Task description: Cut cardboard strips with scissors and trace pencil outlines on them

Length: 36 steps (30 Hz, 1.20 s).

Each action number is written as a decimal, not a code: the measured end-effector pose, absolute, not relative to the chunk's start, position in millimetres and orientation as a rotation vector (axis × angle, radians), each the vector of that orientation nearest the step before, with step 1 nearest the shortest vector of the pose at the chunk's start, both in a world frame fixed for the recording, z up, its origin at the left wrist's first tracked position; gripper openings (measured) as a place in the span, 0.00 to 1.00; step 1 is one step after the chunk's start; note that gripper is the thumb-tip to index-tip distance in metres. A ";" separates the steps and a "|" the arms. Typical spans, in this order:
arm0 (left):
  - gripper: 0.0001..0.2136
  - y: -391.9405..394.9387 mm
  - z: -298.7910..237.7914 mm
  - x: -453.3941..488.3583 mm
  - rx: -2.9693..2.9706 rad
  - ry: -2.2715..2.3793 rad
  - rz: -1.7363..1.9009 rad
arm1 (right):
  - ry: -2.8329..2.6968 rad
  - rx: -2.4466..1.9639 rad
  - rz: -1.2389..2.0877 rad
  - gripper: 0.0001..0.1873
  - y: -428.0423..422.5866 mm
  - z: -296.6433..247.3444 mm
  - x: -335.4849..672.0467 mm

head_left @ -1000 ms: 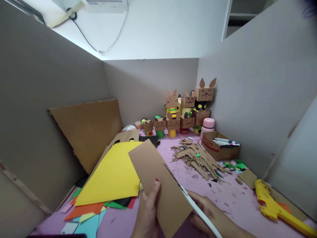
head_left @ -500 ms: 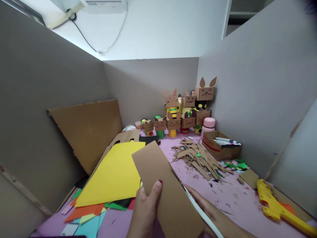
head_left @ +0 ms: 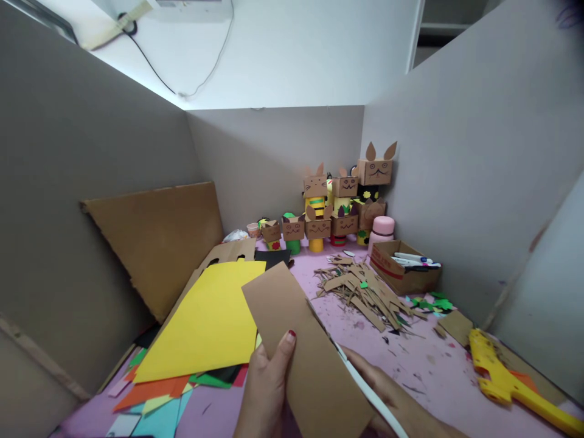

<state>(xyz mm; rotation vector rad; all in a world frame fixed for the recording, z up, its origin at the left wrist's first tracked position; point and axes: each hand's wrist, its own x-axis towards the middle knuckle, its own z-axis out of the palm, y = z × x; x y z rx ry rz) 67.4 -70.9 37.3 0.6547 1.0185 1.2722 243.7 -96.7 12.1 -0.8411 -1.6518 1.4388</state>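
Observation:
A flat brown cardboard piece (head_left: 310, 359) is tilted up in front of me. My left hand (head_left: 269, 383) grips its left side, the thumb on the face and the fingers hidden behind. My right hand (head_left: 383, 383) is at its right edge, closed around a pair of scissors with a white handle (head_left: 371, 392). A thin dark blade lies along the cardboard's right edge, partly hidden by it. The fingers of the right hand are partly covered by the handle and the cardboard.
Yellow sheets (head_left: 205, 322) lie left over coloured paper scraps (head_left: 155, 395). Cardboard strips (head_left: 365, 289) are heaped right of centre. Beyond stand a pen box (head_left: 404, 280), a pink bottle (head_left: 382, 229) and several cardboard animal figures (head_left: 318, 226). A yellow glue gun (head_left: 497, 371) rests at right.
The view has shifted slightly. Both hands keep their hold on the cardboard and the scissors, with hardly any other visible movement.

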 end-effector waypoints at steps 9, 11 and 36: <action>0.22 -71.5 35.8 69.2 0.604 0.984 1.287 | -1.645 -0.686 1.448 0.45 -92.4 -0.9 245.7; 0.22 -71.0 35.4 69.5 0.592 0.974 1.272 | -1.644 -0.664 1.472 0.46 -92.0 -2.8 246.0; 0.25 -80.4 29.8 83.3 0.555 0.899 1.289 | -1.625 -0.921 1.416 0.45 -95.5 -1.3 256.4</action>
